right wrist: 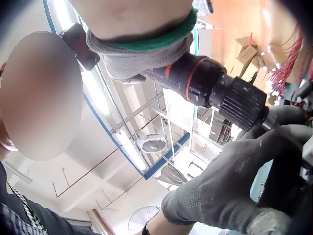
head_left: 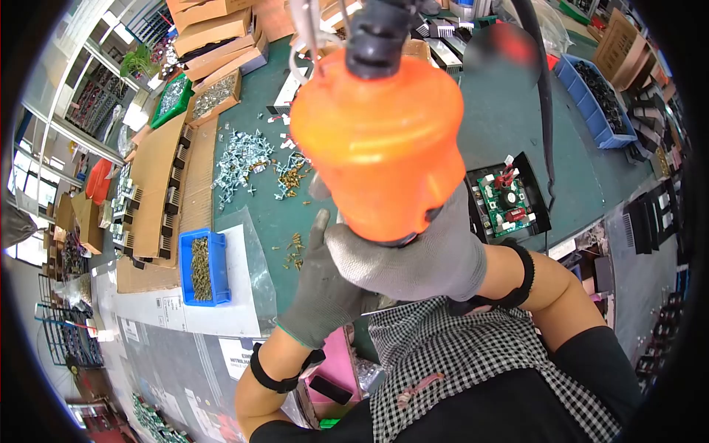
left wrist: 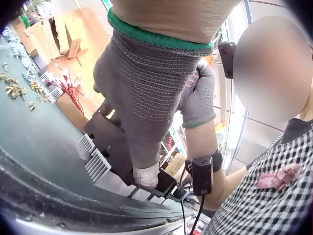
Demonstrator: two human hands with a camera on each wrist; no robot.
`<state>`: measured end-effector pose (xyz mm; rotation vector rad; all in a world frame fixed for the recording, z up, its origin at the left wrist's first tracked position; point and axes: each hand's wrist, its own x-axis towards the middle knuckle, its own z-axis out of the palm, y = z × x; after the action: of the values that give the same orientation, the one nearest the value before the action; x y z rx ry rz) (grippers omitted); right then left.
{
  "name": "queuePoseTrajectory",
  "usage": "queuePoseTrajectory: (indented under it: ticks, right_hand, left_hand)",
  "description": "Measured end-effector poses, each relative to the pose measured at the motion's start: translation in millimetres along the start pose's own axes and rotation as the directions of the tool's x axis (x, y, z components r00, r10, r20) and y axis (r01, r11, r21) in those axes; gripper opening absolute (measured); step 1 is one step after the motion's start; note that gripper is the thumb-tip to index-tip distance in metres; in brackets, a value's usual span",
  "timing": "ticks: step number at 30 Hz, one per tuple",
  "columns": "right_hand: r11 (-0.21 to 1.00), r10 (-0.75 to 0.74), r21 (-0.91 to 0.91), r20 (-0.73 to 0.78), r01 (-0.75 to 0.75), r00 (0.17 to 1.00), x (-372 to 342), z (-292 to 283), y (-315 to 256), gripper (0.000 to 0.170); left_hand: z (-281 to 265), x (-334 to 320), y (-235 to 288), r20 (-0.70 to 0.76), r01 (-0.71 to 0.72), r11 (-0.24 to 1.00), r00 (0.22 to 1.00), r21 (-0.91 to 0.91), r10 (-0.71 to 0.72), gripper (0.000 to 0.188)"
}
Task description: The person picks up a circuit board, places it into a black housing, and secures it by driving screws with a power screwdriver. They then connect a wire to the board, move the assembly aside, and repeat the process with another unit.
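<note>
My right hand, in a grey glove, grips an electric screwdriver, whose orange top fills the middle of the head view. In the left wrist view the right hand is behind the left one. My gloved left hand holds a black part by its edges; silver finned heat sinks are beside it. The right wrist view has the driver's bit close to the fingers of the left hand; its contact point cannot be made out. The head view hides the held part.
A green circuit board lies in a black housing right of the hands. To the left are loose screws, silvery pieces and a blue bin of small parts. Another blue bin stands far right; a black cable hangs nearby.
</note>
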<state>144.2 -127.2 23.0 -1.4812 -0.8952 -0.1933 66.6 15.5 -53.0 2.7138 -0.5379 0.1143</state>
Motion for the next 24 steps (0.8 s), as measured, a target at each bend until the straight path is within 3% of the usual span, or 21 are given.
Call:
queuePoseTrajectory:
  ticks: [2, 3, 5, 6, 8, 10, 13, 15, 20, 24]
  right_hand:
    - [0.997, -0.044, -0.058, -0.036, 0.042, 0.998, 0.1, -0.7, -4.4, 0.046]
    - [0.994, -0.066, -0.088, -0.055, 0.061, 0.996, 0.2, -1.1, -6.6, 0.041]
    - [0.999, -0.018, 0.037, -0.066, 0.021, 0.998, -0.4, 4.7, -5.1, 0.042]
    - [1.0, -0.009, 0.015, -0.06, 0.01, 0.998, -0.7, 3.5, -5.7, 0.043]
    - [1.0, 0.007, -0.026, -0.048, -0.008, 0.999, -0.8, 1.4, -7.1, 0.044]
    - [0.994, -0.061, -0.091, -0.037, 0.057, 0.997, -3.3, 2.2, -6.0, 0.046]
    - [0.991, -0.03, -0.13, -0.01, 0.028, 1.0, -4.0, 3.1, -7.1, 0.05]
    - [0.995, -0.016, -0.102, -0.008, 0.016, 1.0, -4.1, 4.1, -7.2, 0.052]
    - [0.983, -0.158, 0.092, -0.04, 0.161, 0.987, -2.9, 9.8, 1.8, 0.052]
    - [0.982, -0.09, 0.162, -0.07, 0.1, 0.994, -1.1, 10.4, 2.9, 0.049]
  left_hand:
    - [-6.3, 10.2, 1.8, -0.145, -0.115, 0.978, 0.979, 0.173, 0.141, 0.072]
    - [-4.1, 10.0, 0.4, -0.18, -0.079, 0.997, 0.981, -0.018, 0.075, 0.072]
    - [2.9, 7.5, -4.4, -0.207, -0.012, 0.918, 0.975, -0.396, -0.076, 0.074]
    - [0.7, 10.1, -9.0, -0.122, -0.038, 0.956, 0.993, -0.292, 0.002, 0.075]
    - [3.8, 1.5, -7.4, 0.091, 0.147, 0.929, 0.988, -0.34, -0.123, 0.071]
    - [7.3, -3.8, -9.7, 0.153, 0.214, 0.903, 0.974, -0.373, -0.168, 0.069]
    - [10.1, -5.1, -11.6, -0.035, 0.061, 0.93, 0.996, -0.362, -0.079, 0.068]
    - [3.2, 2.6, -9.1, -0.225, -0.127, 0.972, 0.971, -0.196, 0.081, 0.069]
    - [14.2, 0.4, -10.5, -0.205, -0.056, 0.857, 0.977, -0.513, -0.059, 0.07]
    - [34.6, -12.1, -12.8, 0.044, 0.192, 0.719, 0.975, -0.668, -0.219, 0.07]
